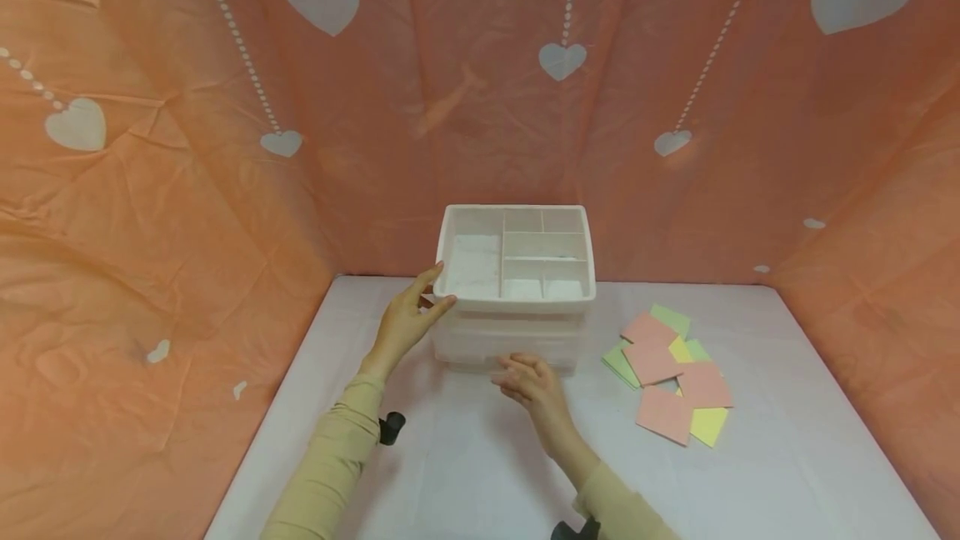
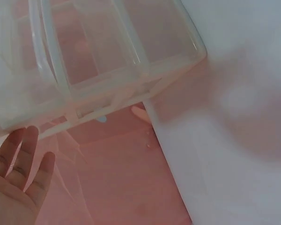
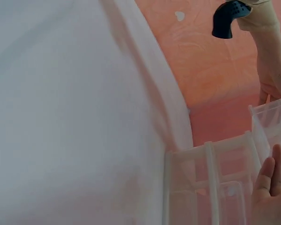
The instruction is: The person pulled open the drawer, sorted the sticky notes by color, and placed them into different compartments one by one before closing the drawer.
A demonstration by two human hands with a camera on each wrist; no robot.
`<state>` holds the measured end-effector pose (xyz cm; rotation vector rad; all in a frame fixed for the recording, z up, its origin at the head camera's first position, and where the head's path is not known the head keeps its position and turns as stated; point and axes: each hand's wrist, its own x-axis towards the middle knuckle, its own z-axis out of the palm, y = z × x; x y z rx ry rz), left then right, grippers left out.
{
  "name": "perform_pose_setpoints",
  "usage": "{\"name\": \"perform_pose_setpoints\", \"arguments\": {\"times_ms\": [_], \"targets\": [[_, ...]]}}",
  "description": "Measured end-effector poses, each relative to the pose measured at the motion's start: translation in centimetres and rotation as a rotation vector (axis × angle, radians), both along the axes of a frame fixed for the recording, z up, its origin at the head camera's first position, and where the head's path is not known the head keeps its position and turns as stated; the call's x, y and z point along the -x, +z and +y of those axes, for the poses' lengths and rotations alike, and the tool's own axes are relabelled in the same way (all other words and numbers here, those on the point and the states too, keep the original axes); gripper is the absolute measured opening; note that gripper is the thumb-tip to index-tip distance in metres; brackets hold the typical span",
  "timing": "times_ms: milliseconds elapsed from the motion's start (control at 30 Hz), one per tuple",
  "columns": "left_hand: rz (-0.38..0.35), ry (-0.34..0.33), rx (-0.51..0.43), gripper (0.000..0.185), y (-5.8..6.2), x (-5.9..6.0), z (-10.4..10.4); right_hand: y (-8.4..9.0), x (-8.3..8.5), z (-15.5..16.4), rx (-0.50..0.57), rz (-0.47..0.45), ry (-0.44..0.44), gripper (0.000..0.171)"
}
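A table (image 1: 465, 473) covered in a white cloth is being seen against orange drapery. Near its far edge a translucent white plastic organizer (image 1: 517, 290) is standing directly on it — a divided top tray stacked over a clear lower tier. To the right of the organizer, apart from it, a loose heap of paper squares (image 1: 671, 373) is lying flat on the cloth — pink, green and yellow sheets overlapping one another.

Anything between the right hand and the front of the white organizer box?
Nothing visible. The right hand hovers just in front of the organizer box, above bare white table. The colored paper squares lie off to the side, out of that path. The left hand touches the box's left rim.
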<state>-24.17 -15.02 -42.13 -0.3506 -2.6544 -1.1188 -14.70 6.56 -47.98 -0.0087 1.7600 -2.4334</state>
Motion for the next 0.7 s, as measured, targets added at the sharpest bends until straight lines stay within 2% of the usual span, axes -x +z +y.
{"name": "perform_pose_setpoints", "arguments": {"times_ms": [167,700], "targets": [[-0.01,-0.026,-0.025,0.06,-0.1,0.2,-0.2,-0.3,-0.9,0.3,-0.003,0.006,-0.032,0.039],[-0.029,-0.029,-0.051,0.061,0.0,0.3,-0.3,-0.5,-3.4,0.7,-0.043,0.062,0.01,0.038]]}}
